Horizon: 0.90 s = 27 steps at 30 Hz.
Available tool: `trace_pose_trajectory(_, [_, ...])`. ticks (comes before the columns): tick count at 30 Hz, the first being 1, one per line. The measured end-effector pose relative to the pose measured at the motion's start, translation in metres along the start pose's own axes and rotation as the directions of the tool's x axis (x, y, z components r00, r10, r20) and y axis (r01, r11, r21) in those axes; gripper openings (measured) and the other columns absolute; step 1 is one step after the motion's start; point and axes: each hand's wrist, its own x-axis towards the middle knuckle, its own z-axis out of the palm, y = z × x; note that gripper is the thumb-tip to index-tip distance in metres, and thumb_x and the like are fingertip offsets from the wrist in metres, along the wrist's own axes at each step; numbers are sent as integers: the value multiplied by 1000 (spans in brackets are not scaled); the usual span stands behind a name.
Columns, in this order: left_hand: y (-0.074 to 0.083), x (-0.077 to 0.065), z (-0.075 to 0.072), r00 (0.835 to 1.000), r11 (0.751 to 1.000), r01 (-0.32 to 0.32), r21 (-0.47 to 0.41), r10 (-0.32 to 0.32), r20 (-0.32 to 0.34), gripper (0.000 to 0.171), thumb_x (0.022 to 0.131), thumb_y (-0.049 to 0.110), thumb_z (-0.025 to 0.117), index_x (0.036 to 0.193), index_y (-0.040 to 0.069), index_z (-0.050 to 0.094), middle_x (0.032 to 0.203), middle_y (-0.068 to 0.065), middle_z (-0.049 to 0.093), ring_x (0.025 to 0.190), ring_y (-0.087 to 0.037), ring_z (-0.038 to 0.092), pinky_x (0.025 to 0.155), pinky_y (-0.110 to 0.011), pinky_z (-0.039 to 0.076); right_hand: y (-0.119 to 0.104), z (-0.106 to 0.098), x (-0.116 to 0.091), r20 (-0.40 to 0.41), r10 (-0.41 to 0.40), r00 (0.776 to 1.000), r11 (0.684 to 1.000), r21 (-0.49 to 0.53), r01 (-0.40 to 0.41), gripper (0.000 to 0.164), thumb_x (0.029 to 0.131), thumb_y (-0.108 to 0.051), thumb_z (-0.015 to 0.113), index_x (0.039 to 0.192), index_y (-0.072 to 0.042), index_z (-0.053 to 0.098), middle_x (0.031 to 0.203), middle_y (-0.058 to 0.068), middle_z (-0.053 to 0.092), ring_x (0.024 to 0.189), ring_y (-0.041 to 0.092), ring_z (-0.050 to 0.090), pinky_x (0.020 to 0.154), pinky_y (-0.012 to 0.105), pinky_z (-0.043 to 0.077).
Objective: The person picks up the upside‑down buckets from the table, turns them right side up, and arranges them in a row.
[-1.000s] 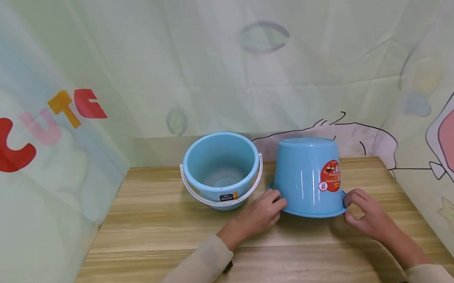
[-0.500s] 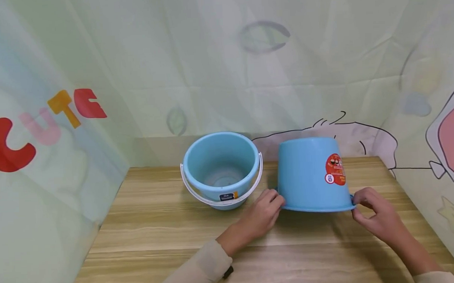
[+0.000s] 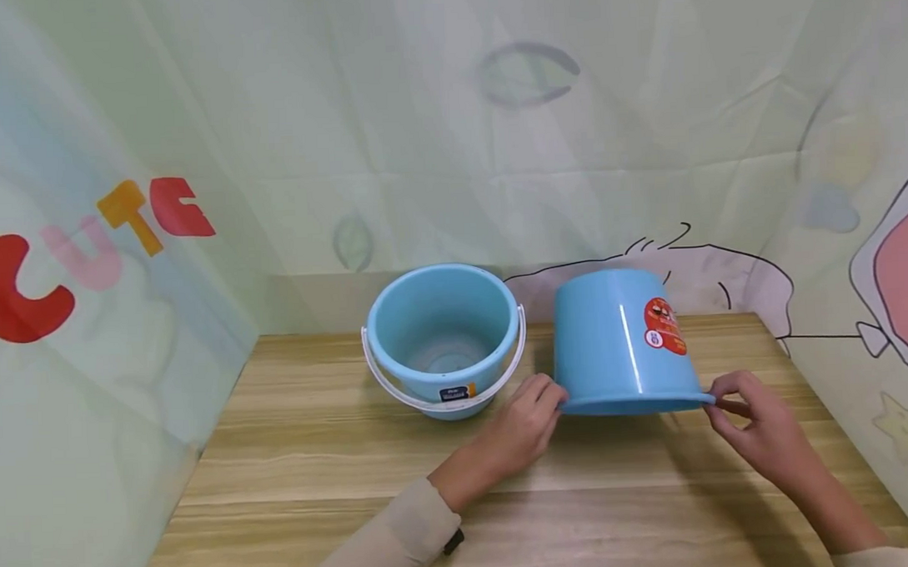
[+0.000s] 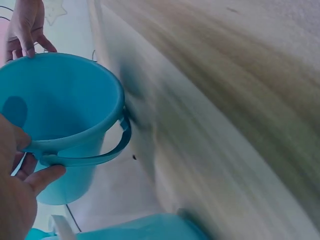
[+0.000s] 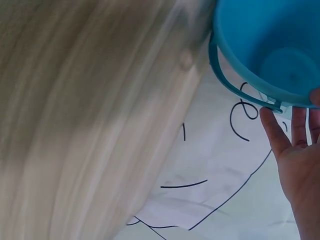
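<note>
A light blue bucket (image 3: 614, 345) with a red sticker (image 3: 660, 330) is tipped over in the head view, base up and leaning away, its mouth toward the tabletop. My left hand (image 3: 527, 427) pinches its rim on the left, and my right hand (image 3: 763, 439) pinches the opposite side. In the left wrist view the bucket's inside shows, with its blue handle (image 4: 92, 161) hanging along the rim by my left fingers. The right wrist view has my right hand (image 5: 305, 165) at the rim, fingers spread beneath it. Both thumbs are partly hidden.
A second blue bucket (image 3: 432, 305) stands upright just left of my left hand, its white handle (image 3: 436, 409) lowered to the front. Both rest near the back of the wooden table (image 3: 297, 506). A printed curtain (image 3: 434, 151) closes off the back and sides.
The bucket has turned so its sticker shifts right and tilts. Its near rim has risen, and my right hand has moved slightly right with it. The second bucket has stayed put.
</note>
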Motion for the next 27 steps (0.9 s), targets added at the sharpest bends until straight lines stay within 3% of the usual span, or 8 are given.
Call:
trace_pose_trajectory(7, [6, 12, -15, 1000, 1000, 8, -7, -8, -7, 15, 97, 2, 65, 111, 4, 61, 101, -4, 58, 94, -15, 58, 83, -22, 55, -7, -8, 5, -27, 9, 1000, 1000, -15, -10, 40, 73, 26, 75, 100, 1, 60, 98, -6, 57, 97, -18, 50, 75, -1, 46])
trace_pose_trajectory(17, [14, 33, -37, 997, 994, 72, -84, -72, 6, 26, 96, 3, 69, 120, 0, 62, 106, -9, 61, 93, -16, 64, 84, -22, 58, -15, -16, 13, -102, -31, 994, 1000, -1, 31, 41, 69, 31, 70, 101, 9, 57, 103, -26, 52, 96, -18, 51, 72, -1, 47])
trace_pose_trajectory(22, [13, 39, -42, 996, 981, 78, -179, -82, -15, 27, 94, 0, 69, 120, 0, 60, 106, -10, 64, 93, -17, 65, 83, -22, 58, -24, -24, 18, -74, 14, 997, 999, -33, -16, 39, 74, 27, 71, 106, 8, 57, 100, -7, 57, 96, -19, 49, 70, -2, 45])
trace_pose_trajectory(27, [10, 48, -48, 996, 977, 63, -204, -76, -56, 28, 91, -2, 73, 117, 1, 61, 100, -9, 64, 90, -18, 65, 81, -21, 56, -30, -32, 23, -61, 19, 998, 998, -62, -23, 40, 76, 26, 72, 108, 8, 57, 98, 10, 59, 95, -20, 47, 67, -3, 45])
